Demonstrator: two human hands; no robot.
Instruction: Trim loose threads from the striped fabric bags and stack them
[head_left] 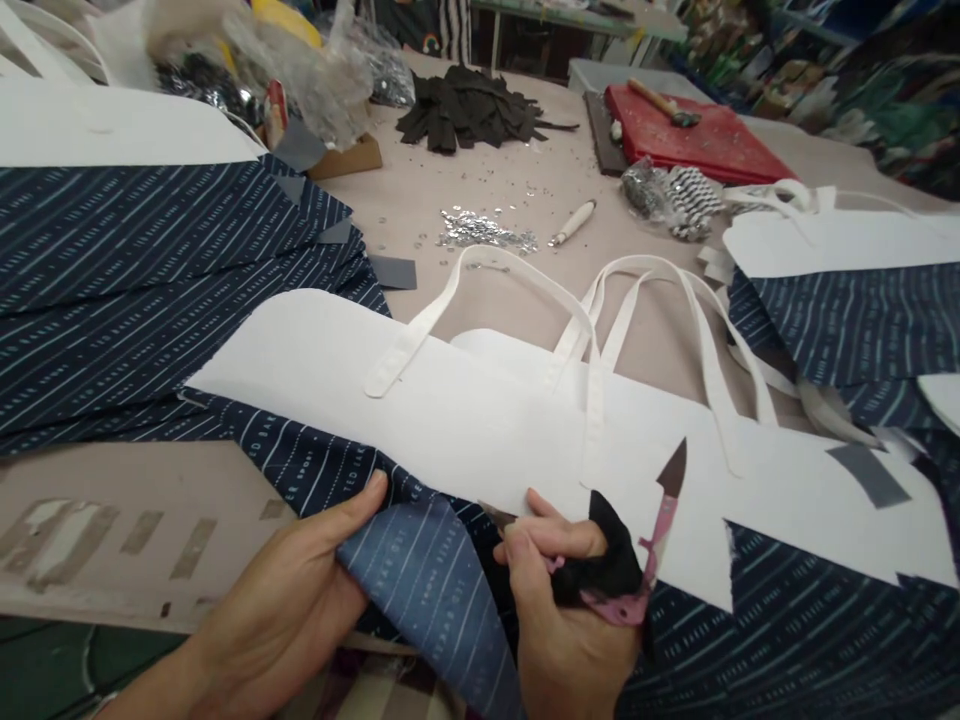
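Observation:
My left hand is closed on a navy striped fabric, thumb on top, with the fabric's paler side folded over. My right hand holds pink-handled thread snips, one dark blade pointing up and away. A black wrap covers part of that hand. Its thumb and fingertips pinch together at the fabric beside the lower edge of a white panel; what lies between them is hidden. The fabric joins this panel, which lies flat and carries a white strap handle.
Loose metal pieces and a white pen-like tool lie beyond the panels. Further back are dark fabric strips and a hammer on a red slab. More striped fabric spreads left.

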